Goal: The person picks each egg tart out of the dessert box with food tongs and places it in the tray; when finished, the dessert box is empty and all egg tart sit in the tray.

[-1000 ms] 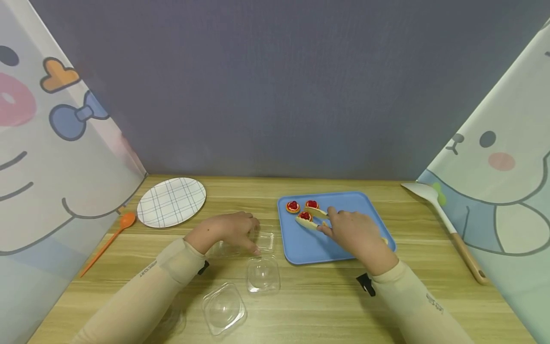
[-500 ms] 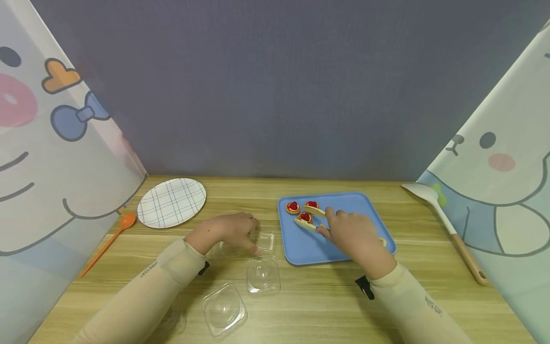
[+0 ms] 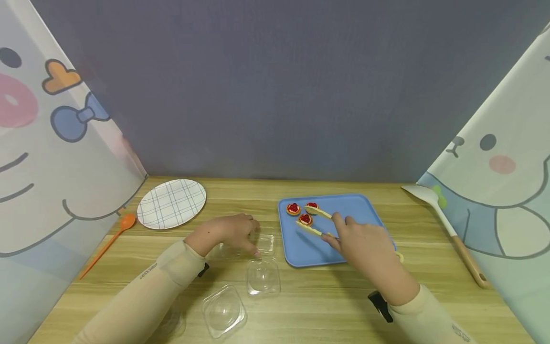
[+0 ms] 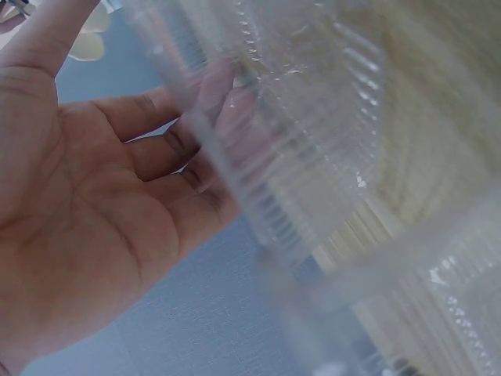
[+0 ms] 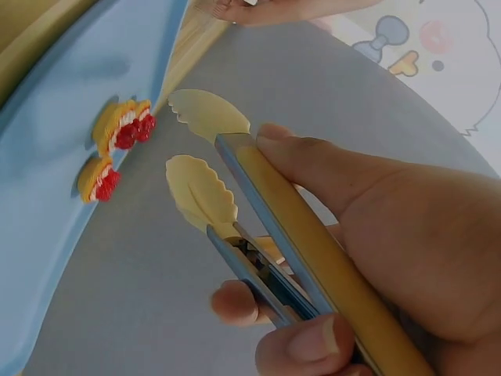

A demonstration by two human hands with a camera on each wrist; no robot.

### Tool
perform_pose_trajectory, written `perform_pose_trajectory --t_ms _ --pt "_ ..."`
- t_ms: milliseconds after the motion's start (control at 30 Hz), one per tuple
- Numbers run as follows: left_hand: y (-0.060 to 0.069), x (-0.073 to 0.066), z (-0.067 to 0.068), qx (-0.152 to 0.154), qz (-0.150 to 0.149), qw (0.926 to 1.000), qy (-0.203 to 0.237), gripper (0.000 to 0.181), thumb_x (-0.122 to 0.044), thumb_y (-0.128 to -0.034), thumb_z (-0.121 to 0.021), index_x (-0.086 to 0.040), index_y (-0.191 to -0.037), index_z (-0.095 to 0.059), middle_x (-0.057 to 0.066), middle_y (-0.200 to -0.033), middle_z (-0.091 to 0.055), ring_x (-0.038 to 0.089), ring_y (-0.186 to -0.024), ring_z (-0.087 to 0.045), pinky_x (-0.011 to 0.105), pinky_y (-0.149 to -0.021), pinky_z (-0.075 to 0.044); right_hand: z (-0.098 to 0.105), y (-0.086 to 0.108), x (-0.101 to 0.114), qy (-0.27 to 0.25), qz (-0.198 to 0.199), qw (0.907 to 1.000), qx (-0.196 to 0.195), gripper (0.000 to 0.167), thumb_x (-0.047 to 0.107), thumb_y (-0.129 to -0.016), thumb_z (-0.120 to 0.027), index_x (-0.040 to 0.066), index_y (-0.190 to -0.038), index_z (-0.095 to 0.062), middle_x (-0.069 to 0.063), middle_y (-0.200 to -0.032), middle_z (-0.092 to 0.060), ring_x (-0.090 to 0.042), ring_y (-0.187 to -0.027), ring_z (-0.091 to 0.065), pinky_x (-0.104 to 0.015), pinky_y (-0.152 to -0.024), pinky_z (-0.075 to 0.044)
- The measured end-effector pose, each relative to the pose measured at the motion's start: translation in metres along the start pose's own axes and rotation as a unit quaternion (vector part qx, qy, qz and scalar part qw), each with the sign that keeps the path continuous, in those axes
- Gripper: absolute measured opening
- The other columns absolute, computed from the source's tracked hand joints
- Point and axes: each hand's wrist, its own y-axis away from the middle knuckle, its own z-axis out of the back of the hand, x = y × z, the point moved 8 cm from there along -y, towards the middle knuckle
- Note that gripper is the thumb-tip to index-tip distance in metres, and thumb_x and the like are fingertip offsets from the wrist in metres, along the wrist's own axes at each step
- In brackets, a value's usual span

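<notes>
My right hand grips a pair of tongs with pale yellow, scalloped tips. The tips stand apart over the blue tray, one on each side of a red-topped tart in the head view; nothing is clamped between them in the right wrist view. Two more tarts, one at the left and one behind, sit close by. My left hand rests at a clear plastic container, thumb and fingers spread. Through the plastic, the left wrist view shows loosely bent fingertips.
Clear plastic lids or boxes lie in front, another partly under my left sleeve. A checked plate and an orange spoon are at left. A white, wooden-handled utensil lies at right.
My right hand has drawn back toward the near right with the tongs, showing more of their length. The tarts stay on the tray. My left hand has kept its place at the container.
</notes>
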Motion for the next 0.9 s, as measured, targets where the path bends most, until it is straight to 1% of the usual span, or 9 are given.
perform_pose_trajectory --t_ms 33,167,367,533,600,633,700,767,900 --pt "0.000 0.000 0.000 -0.001 -0.001 1.0000 0.000 0.083 -0.053 -0.0870 -0.085 0.000 -0.146 -0.059 0.019 -0.150 -0.060 0.039 -0.145 -0.053 0.051 -0.122 -0.046 0.002 0.002 -0.003 0.004 0.001 0.9999 -0.009 0.056 0.058 -0.100 -0.067 0.004 -0.116 -0.063 -0.002 -0.064 -0.053 -0.012 -0.040 -0.032 -0.029 -0.036 -0.030" --pt "0.001 -0.001 0.001 -0.001 -0.002 1.0000 0.001 0.082 -0.052 -0.0872 -0.085 0.000 -0.146 -0.059 0.019 -0.147 -0.061 0.039 -0.142 -0.055 0.052 -0.121 -0.046 0.006 0.011 -0.017 0.005 -0.008 0.9996 -0.027 0.071 0.068 -0.109 -0.032 0.004 -0.116 -0.061 -0.001 -0.063 -0.048 -0.012 -0.039 -0.027 -0.029 -0.035 -0.026" --pt "0.001 0.000 0.000 -0.001 -0.002 1.0000 0.002 0.083 -0.052 -0.0870 -0.085 -0.001 -0.146 -0.059 0.020 -0.148 -0.061 0.040 -0.143 -0.054 0.053 -0.121 -0.046 0.005 0.024 -0.051 -0.021 -0.063 0.9977 -0.015 0.064 0.068 -0.104 -0.051 0.004 -0.113 -0.057 -0.004 -0.063 -0.048 -0.018 -0.037 -0.030 -0.032 -0.034 -0.027" --pt "0.000 0.001 0.000 -0.002 -0.003 1.0000 0.002 0.082 -0.053 -0.0868 -0.085 -0.001 -0.145 -0.060 0.020 -0.148 -0.061 0.040 -0.142 -0.055 0.053 -0.121 -0.046 0.001 0.037 -0.088 -0.035 -0.103 0.9935 -0.032 0.092 0.081 -0.101 -0.014 0.003 -0.116 -0.061 -0.002 -0.055 -0.042 -0.019 -0.037 -0.030 -0.033 -0.033 -0.024" --pt "0.001 0.001 0.000 -0.001 -0.002 1.0000 0.003 0.082 -0.053 -0.0869 -0.085 -0.001 -0.146 -0.059 0.021 -0.150 -0.060 0.041 -0.144 -0.053 0.053 -0.122 -0.045 -0.005 0.043 -0.106 -0.047 -0.131 0.9901 -0.018 0.085 0.078 -0.104 -0.023 0.003 -0.119 -0.060 -0.002 -0.052 -0.038 -0.022 -0.036 -0.033 -0.035 -0.033 -0.026" --pt "0.001 0.001 0.000 -0.001 -0.001 1.0000 0.005 0.083 -0.052 -0.0871 -0.085 -0.001 -0.146 -0.059 0.021 -0.151 -0.059 0.041 -0.146 -0.052 0.053 -0.123 -0.044 -0.010 0.046 -0.115 -0.055 -0.147 0.9876 -0.004 0.080 0.076 -0.106 -0.030 0.003 -0.121 -0.059 -0.003 -0.050 -0.037 -0.024 -0.036 -0.036 -0.037 -0.033 -0.027" --pt "0.001 0.001 -0.001 0.001 0.000 1.0000 0.007 0.084 -0.052 -0.0874 -0.085 0.000 -0.148 -0.058 0.023 -0.154 -0.057 0.043 -0.149 -0.050 0.054 -0.124 -0.043 -0.023 0.053 -0.134 -0.079 -0.182 0.9793 0.039 0.072 0.068 -0.107 -0.044 0.000 -0.130 -0.057 -0.015 -0.059 -0.052 -0.035 -0.040 -0.048 -0.045 -0.035 -0.034" --pt "0.001 0.001 0.000 0.003 0.002 1.0000 0.006 0.085 -0.053 -0.0880 -0.084 -0.001 -0.149 -0.056 0.023 -0.156 -0.055 0.043 -0.151 -0.048 0.054 -0.126 -0.041 -0.039 0.061 -0.153 -0.108 -0.221 0.9643 0.098 0.068 0.060 -0.108 -0.052 -0.004 -0.133 -0.052 -0.027 -0.076 -0.064 -0.048 -0.051 -0.058 -0.053 -0.040 -0.040" --pt "0.001 0.001 0.000 0.004 0.002 1.0000 0.004 0.085 -0.053 -0.0881 -0.084 -0.001 -0.149 -0.056 0.022 -0.154 -0.057 0.041 -0.148 -0.050 0.053 -0.124 -0.043 -0.073 0.077 -0.186 -0.145 -0.253 0.9379 0.187 0.082 0.062 -0.111 -0.038 -0.016 -0.135 -0.043 -0.043 -0.102 -0.067 -0.063 -0.072 -0.064 -0.062 -0.050 -0.047"
